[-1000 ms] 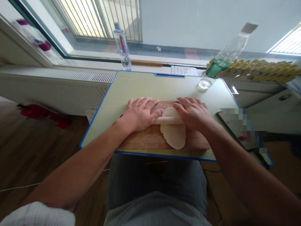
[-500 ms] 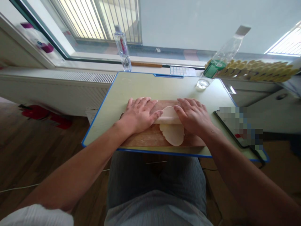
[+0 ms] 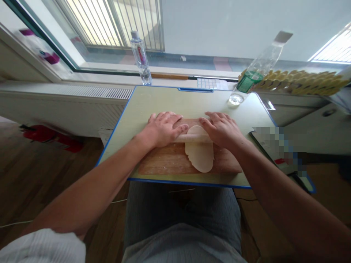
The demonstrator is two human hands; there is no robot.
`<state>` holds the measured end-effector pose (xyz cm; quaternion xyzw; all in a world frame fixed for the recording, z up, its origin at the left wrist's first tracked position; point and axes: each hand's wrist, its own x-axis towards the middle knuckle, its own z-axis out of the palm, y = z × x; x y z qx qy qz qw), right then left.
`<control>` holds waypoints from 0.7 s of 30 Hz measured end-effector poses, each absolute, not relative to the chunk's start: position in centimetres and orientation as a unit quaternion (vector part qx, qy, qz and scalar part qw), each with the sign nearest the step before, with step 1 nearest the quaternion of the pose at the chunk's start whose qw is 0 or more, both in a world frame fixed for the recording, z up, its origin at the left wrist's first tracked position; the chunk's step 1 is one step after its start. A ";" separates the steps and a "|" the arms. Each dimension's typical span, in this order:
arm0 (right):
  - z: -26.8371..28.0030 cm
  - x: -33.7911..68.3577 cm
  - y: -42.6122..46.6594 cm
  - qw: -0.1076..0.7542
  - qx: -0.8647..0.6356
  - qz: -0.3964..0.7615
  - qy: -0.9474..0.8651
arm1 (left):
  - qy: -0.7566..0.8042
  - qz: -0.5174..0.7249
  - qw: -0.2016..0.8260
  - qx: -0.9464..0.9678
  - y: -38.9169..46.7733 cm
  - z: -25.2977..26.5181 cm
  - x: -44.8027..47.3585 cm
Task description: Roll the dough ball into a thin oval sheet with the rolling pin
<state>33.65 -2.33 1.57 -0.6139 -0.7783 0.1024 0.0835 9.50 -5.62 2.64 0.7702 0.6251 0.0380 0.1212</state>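
Note:
A pale rolling pin (image 3: 193,138) lies crosswise over a flat oval sheet of dough (image 3: 201,159) on a wooden board (image 3: 167,162). Over the pin's left end rests my left hand (image 3: 165,128), palm down with its fingers stretched forward. My right hand (image 3: 221,128) lies the same way over the right end, fingers extended and thumb angled inward. Both hands hide the ends of the pin. Dough shows on the far and near sides of the pin, with a ragged left edge on the near part.
The board sits on a small blue-edged table (image 3: 161,98). A bottle with a green label (image 3: 248,82) stands at its far right, and a partly pixelated flat device (image 3: 263,142) lies at the right. Another clear bottle (image 3: 142,60) stands behind. A red fire extinguisher (image 3: 41,134) lies left.
Both hands and the rolling pin have shifted slightly away from me over the dough. The view has tilted a little. The hands keep their flat pose.

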 end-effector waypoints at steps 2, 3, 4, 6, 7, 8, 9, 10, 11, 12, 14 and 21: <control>1.5 33.6 -2.2 0.078 -0.616 0.106 -0.777 | 0.625 0.037 0.111 0.772 -5.4 2.6 9.5; 1.5 33.5 -2.2 0.078 -0.616 0.107 -0.776 | 0.625 0.038 0.103 0.773 -5.4 2.6 9.5; 1.5 33.5 -2.3 0.079 -0.617 0.107 -0.776 | 0.625 0.040 0.096 0.774 -5.5 2.6 9.5; 1.5 33.5 -2.7 0.085 -0.616 0.100 -0.777 | 0.626 0.047 0.084 0.774 -5.9 2.5 9.6; 1.5 33.5 -3.0 0.088 -0.615 0.094 -0.778 | 0.627 0.051 0.080 0.774 -6.1 2.5 9.6; 1.5 33.6 -3.3 0.091 -0.614 0.089 -0.779 | 0.628 0.053 0.078 0.773 -6.4 2.4 9.7; 1.6 33.6 -3.6 0.095 -0.611 0.086 -0.781 | 0.629 0.054 0.077 0.772 -6.6 2.4 9.8; 1.7 33.6 -3.9 0.098 -0.609 0.085 -0.783 | 0.630 0.053 0.075 0.771 -6.9 2.4 9.8; 1.8 33.6 -4.1 0.100 -0.606 0.086 -0.784 | 0.630 0.053 0.074 0.771 -7.1 2.4 9.9; 1.9 33.6 -4.4 0.102 -0.604 0.088 -0.785 | 0.629 0.051 0.073 0.772 -7.3 2.4 9.9; 2.1 33.6 -4.7 0.104 -0.600 0.091 -0.788 | 0.625 0.052 0.072 0.776 -7.5 2.3 9.9; 1.7 34.1 -4.3 0.084 -0.597 0.061 -0.796 | 0.623 0.060 0.070 0.776 -7.6 2.2 9.9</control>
